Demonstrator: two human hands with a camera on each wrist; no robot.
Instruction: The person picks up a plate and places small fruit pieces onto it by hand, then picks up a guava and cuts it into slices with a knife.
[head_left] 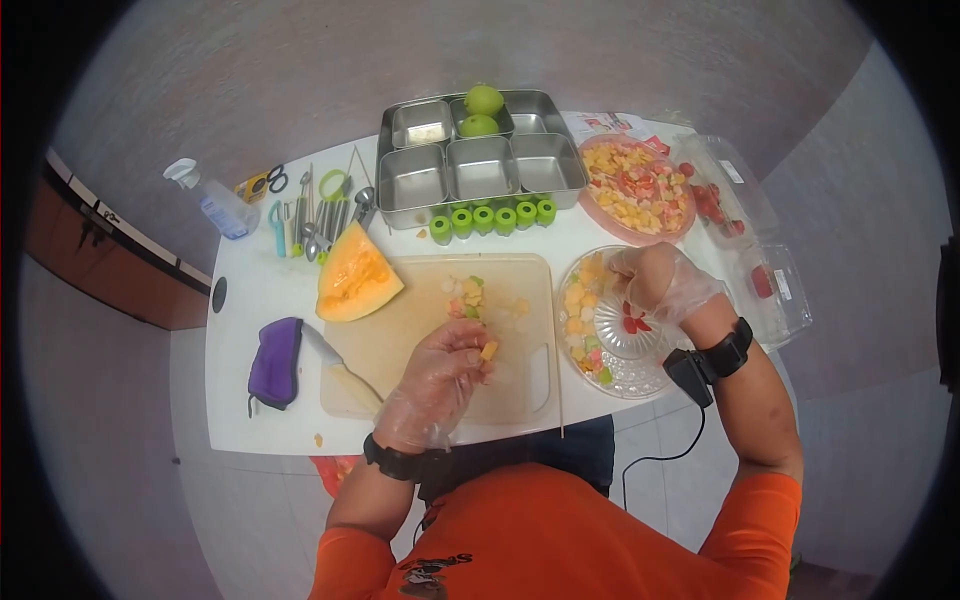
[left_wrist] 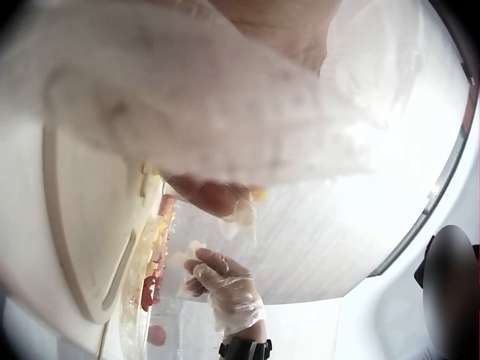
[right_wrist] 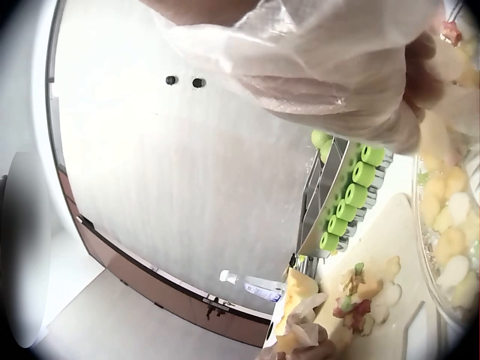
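Observation:
My gloved left hand (head_left: 438, 375) pinches a small orange melon piece (head_left: 488, 351) above the white cutting board (head_left: 400, 290). A little pile of cut fruit (head_left: 466, 296) in orange, pink and green lies on the board beyond it. Over the far side of the clear glass plate (head_left: 640, 375) is my gloved right hand (head_left: 660, 278), fingers bent down toward the rim; I cannot tell whether they hold anything. Fruit pieces (head_left: 574, 325) line the plate's left side, and red pieces (head_left: 634, 322) sit at its centre. In the right wrist view, the right glove hides part of the plate.
A large melon wedge (head_left: 358, 275) overlaps the board's far left corner; a knife (head_left: 345, 368) and purple pouch (head_left: 275, 362) lie nearby. Behind stand green-topped cutters (head_left: 484, 220), a steel tray (head_left: 482, 205) and a pink fruit platter (head_left: 598, 222). Strawberries (head_left: 710, 205) fill a clear box.

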